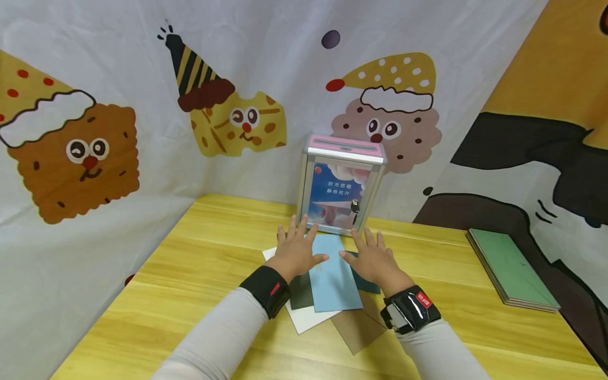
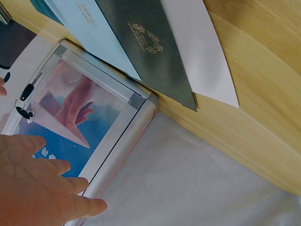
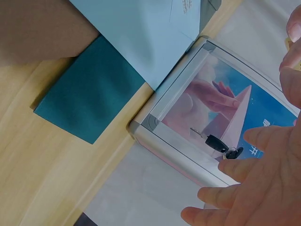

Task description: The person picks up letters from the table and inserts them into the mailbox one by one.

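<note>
Both hands are spread with fingers straight, side by side. The left hand (image 1: 295, 254) extends over the left of a fan of envelopes; the right hand (image 1: 376, 264) extends over its right side. Neither grips anything. On top lies a light blue envelope (image 1: 336, 290), with a dark grey-green envelope (image 2: 146, 52), a white envelope (image 1: 311, 319), a brown envelope (image 1: 358, 331) and a teal envelope (image 3: 94, 89) partly covered beneath. Just beyond the fingertips stands an upright silver-framed letter box (image 1: 337, 184) with a pink slotted top. A key (image 3: 216, 143) hangs at its front lock.
A stack of green-topped, card-like pieces (image 1: 513, 269) lies at the right of the wooden table (image 1: 209, 253). Behind the table hangs a white cloth (image 1: 266, 47) printed with cartoon biscuits and cheese. The table's left edge runs diagonally beside the cloth.
</note>
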